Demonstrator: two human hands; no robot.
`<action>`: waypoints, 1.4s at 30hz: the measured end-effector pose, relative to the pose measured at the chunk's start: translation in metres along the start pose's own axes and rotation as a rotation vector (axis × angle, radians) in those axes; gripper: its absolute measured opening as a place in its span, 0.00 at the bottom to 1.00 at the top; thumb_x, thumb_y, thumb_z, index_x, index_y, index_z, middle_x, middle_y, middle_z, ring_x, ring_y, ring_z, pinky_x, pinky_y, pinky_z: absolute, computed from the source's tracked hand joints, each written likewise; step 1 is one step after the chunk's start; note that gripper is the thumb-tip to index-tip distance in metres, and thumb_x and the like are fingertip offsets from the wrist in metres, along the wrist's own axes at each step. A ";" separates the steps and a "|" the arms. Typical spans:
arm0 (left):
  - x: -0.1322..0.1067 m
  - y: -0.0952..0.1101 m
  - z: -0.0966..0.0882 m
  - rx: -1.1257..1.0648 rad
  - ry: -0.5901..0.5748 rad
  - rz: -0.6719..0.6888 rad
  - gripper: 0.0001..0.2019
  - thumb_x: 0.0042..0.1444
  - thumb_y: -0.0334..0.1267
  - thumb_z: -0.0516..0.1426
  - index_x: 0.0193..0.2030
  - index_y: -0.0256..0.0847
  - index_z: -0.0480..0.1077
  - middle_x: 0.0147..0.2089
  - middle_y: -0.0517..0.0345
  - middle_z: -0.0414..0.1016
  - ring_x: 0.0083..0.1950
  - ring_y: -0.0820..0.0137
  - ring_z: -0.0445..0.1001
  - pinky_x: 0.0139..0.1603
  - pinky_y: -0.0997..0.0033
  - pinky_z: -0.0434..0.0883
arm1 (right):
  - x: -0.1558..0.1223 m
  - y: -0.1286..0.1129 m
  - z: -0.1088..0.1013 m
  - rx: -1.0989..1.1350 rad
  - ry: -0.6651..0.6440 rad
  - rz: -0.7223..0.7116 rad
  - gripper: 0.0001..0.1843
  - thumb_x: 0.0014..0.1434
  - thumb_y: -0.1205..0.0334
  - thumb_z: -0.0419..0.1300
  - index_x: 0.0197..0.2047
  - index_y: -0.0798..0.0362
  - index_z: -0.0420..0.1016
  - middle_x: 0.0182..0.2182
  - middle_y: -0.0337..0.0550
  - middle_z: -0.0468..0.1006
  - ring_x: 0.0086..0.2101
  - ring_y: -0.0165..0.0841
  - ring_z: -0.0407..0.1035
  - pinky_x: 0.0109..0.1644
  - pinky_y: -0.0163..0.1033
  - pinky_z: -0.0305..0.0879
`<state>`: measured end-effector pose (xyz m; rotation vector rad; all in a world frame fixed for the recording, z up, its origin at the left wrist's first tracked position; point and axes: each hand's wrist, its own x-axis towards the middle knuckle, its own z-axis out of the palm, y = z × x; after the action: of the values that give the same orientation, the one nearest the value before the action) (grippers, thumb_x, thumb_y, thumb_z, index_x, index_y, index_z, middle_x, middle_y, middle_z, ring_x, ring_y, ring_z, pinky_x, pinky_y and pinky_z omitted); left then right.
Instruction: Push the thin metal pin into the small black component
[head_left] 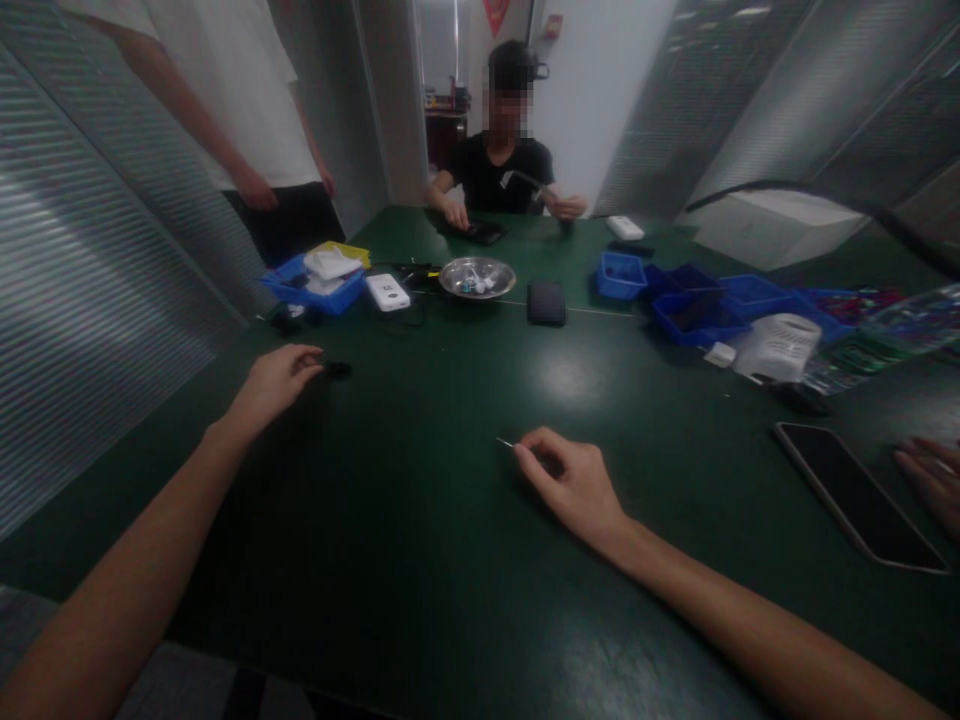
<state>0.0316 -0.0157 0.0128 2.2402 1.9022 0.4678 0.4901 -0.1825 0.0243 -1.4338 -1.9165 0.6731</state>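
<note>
On the left side of the green table [420,520], my left hand [277,388] is closed, with its fingertips pinched at a small black object [337,369] whose kind is too blurred to tell. Nearer the middle, my right hand [574,480] pinches a thin metal pin [505,442] between thumb and forefinger. Its pointed end sticks out to the left, just above the tabletop. The other fingers of this hand are curled in.
Farther back are a metal dish [502,280] with small parts, a black square pad [547,303], a white device [388,292] and blue bins [621,277]. A phone [859,495] lies right, beside another person's hand [934,475]. One person [506,170] sits opposite; another [232,100] stands left.
</note>
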 end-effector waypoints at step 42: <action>-0.005 0.021 -0.017 -0.349 -0.080 -0.247 0.18 0.67 0.41 0.60 0.60 0.36 0.74 0.45 0.59 0.82 0.42 0.70 0.78 0.46 0.72 0.71 | -0.001 0.001 -0.002 -0.003 -0.046 0.000 0.16 0.71 0.51 0.54 0.42 0.52 0.78 0.29 0.40 0.80 0.25 0.31 0.71 0.29 0.35 0.66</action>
<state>0.0444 -0.0253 0.0351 1.7557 1.8559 0.6071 0.4921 -0.1836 0.0250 -1.4310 -1.9538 0.7093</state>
